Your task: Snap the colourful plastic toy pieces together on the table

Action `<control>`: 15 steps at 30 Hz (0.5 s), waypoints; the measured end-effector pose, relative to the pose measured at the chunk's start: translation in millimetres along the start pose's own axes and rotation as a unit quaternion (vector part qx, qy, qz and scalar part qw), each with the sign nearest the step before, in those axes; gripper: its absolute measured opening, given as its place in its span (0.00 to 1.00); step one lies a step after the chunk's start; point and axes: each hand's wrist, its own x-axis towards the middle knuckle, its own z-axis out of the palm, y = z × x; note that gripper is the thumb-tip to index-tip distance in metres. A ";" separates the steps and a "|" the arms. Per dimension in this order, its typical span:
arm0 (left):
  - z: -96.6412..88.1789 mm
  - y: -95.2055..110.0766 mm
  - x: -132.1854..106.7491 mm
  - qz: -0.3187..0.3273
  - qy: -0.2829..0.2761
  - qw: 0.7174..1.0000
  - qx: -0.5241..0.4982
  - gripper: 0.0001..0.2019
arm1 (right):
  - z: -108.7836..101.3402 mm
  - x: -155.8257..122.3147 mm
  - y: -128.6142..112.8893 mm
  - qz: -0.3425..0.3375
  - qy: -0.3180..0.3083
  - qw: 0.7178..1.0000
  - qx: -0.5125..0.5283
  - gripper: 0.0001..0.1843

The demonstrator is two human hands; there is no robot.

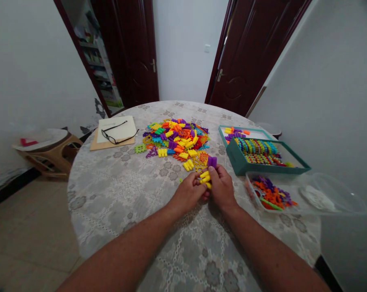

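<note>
Close together over the table's middle, my two hands grip small plastic building pieces. Yellow building pieces [205,177] stick out between the fingers of my left hand [188,191], which is closed on them. My right hand [222,187] is closed too, its thumb pressed on a purple building piece [212,162] just above the yellow ones. Whether purple and yellow are joined is hidden by the fingers. Just beyond the hands lies a heap of mixed coloured pieces [177,138], with a loose yellow piece [188,165] at its near edge.
Black-framed glasses [112,139] rest on a notebook [119,125] at the left. On the right stand a green box [236,160] of coloured linked pieces, a shallow tray [262,136] behind it, and a clear plastic container [249,188] with orange and purple pieces. A patterned cloth [110,194] covers the round table.
</note>
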 end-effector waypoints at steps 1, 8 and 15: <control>-2.8 1.4 1.0 -0.010 0.006 1.000 -0.019 0.20 | -1.3 0.0 0.7 -0.018 -0.003 0.999 -0.027 0.19; -22.1 2.6 6.1 -0.055 -0.014 0.994 -0.095 0.22 | -9.5 3.1 9.4 -0.193 -0.082 0.946 -0.246 0.17; -25.3 6.5 3.1 -0.033 -0.034 0.994 -0.100 0.27 | -13.9 4.4 6.7 -0.293 -0.127 0.902 -0.291 0.14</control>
